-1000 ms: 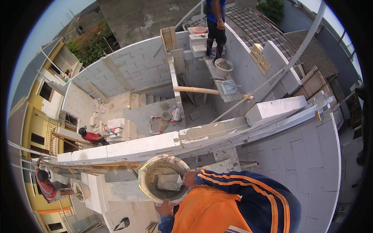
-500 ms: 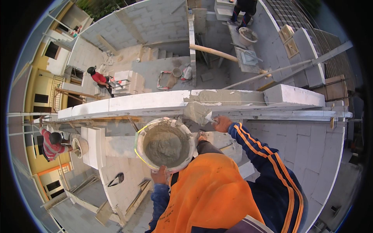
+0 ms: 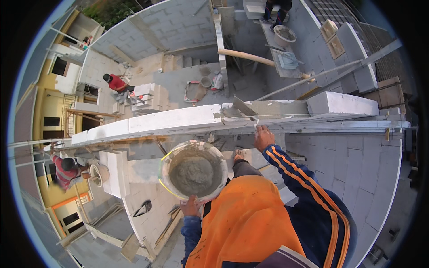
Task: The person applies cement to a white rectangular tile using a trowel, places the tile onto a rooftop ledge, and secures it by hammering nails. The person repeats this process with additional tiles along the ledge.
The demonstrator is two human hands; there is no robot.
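My left hand (image 3: 191, 207) grips the near rim of a round bucket (image 3: 219, 157), its fingers on the rim. Grey wet mortar (image 3: 196, 173) lies inside the bucket, heaped in the middle. A trowel (image 3: 244, 108) is in my right hand (image 3: 264, 137), which is closed round its handle. The blade stands tilted on edge over the top of the pale block wall (image 3: 174, 117). Beside the blade, a bed of mortar (image 3: 281, 108) covers the wall top as far as a raised white block (image 3: 342, 105) on the right. A thin string runs along this stretch.
Pale stacked blocks (image 3: 117, 172) stand left of the bucket. Beyond the wall, a person in red (image 3: 117, 83) sits by more blocks; another person (image 3: 67, 172) works at the left with a bucket (image 3: 99, 173). A diagonal pole (image 3: 330, 73) slants down to the wall at the right.
The trowel has moved from the wall's near side, where mortar covered it, up over the top, and its blade now shows tilted. My left hand stays on the bucket.
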